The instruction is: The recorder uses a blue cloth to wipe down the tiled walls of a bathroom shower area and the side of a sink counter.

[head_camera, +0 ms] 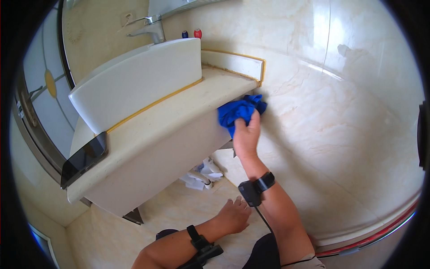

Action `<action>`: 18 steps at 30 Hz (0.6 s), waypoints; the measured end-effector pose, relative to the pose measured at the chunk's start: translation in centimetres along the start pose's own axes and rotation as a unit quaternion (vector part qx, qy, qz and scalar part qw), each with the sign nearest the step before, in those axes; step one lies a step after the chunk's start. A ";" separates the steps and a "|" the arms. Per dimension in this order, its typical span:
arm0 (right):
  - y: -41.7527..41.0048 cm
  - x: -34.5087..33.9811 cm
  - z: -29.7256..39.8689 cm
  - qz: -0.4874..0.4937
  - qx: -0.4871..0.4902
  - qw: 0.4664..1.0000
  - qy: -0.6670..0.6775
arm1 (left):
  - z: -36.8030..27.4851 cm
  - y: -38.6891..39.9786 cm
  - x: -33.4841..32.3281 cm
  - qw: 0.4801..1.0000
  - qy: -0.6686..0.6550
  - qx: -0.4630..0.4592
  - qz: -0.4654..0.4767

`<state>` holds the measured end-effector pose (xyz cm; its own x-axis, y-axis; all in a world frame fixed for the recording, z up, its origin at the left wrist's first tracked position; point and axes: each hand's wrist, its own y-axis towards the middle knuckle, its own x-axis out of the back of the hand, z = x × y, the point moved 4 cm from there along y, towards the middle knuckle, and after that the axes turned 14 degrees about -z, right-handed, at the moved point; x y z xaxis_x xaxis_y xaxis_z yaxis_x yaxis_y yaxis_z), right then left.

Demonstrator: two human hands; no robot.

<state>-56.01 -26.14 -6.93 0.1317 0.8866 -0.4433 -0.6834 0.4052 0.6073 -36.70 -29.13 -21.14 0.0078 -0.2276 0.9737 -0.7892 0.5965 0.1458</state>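
Observation:
My right hand [247,139] grips a bunched blue cloth [237,114]. The cloth lies against the right end of the front panel [161,161] of a washbasin counter, just under the rounded edge of the countertop [168,111]. Part of the cloth hides the corner where the panel meets the tiled wall [322,141]. Lower down, my left hand [234,216] hovers with nothing in it, its fingers loosely bent and slightly apart. It is near the device strapped to my right wrist [250,193].
A white vessel basin [144,80] with a chrome faucet [153,30] stands on the counter. A dark smartphone [84,159] lies at the counter's left end. Below are white pipes and paper-like pieces [203,175] and a metal bracket [134,216]. A cable [265,220] hangs from the wrist device.

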 end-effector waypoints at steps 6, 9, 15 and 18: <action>1.2 -1.5 7.9 0.017 0.069 0.996 0.060 | 0.6 -0.6 0.4 0.999 0.011 -0.003 -0.040; 0.4 -4.6 9.1 0.111 0.354 0.914 -0.164 | 0.3 0.0 0.0 1.000 -0.001 -0.013 -0.020; -3.8 -9.6 14.6 0.292 0.401 0.866 -0.062 | -0.1 0.1 2.6 0.987 -0.021 -0.050 -0.149; -1.0 -11.3 14.2 0.352 0.307 0.872 -0.144 | 1.0 -0.3 0.1 0.996 -0.021 -0.015 -0.085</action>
<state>-46.62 -33.36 6.87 0.0703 0.9469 0.3136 -0.1662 -0.2989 0.9397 -37.11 -30.07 -21.27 0.1142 -0.3591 0.9263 -0.7595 0.5695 0.3144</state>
